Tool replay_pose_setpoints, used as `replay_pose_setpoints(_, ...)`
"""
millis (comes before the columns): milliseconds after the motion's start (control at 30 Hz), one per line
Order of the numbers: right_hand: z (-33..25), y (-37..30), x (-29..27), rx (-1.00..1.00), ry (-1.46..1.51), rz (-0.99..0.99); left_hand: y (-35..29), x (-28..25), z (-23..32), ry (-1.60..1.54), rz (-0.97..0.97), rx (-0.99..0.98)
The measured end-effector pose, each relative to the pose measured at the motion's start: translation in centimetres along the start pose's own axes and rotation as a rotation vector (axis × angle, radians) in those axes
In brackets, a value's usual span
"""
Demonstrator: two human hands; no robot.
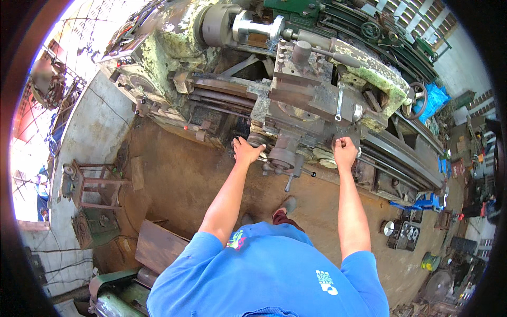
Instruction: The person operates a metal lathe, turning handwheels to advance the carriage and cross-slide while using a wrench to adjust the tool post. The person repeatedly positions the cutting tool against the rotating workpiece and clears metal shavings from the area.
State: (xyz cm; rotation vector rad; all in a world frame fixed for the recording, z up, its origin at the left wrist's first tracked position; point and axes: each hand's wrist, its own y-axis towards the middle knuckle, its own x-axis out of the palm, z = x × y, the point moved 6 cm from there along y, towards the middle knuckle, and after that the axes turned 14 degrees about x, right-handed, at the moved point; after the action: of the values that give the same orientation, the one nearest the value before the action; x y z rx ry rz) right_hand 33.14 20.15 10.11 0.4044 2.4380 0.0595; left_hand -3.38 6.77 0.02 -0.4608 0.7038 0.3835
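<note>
While a wrench (339,102) tops the lathe (296,96), left hand (246,152) splays, right hand's (345,154) hold unclear.

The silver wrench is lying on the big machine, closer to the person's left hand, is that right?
Not quite: the silver wrench is lying on the big machine, but closer to the person's right hand, not the left hand. The head view shows it.

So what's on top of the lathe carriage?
On the lathe carriage stands the tool post, topped by a cylindrical knob; a silver wrench lies right of it. The surfaces directly beneath the tool post and wrench are covered.
</note>
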Motion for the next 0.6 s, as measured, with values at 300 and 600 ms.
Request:
replay_pose_setpoints(300, 0.1, 0.0, -0.2, 0.041, 0.046, -0.028, 1.0, 1.5, 0.6, 0.118, -0.041, -0.132)
replay_pose_setpoints(600, 0.0, -0.2, -0.1, 0.062, 0.040, -0.057, 1.5, 0.8, 0.0, 0.087, -0.019, -0.104)
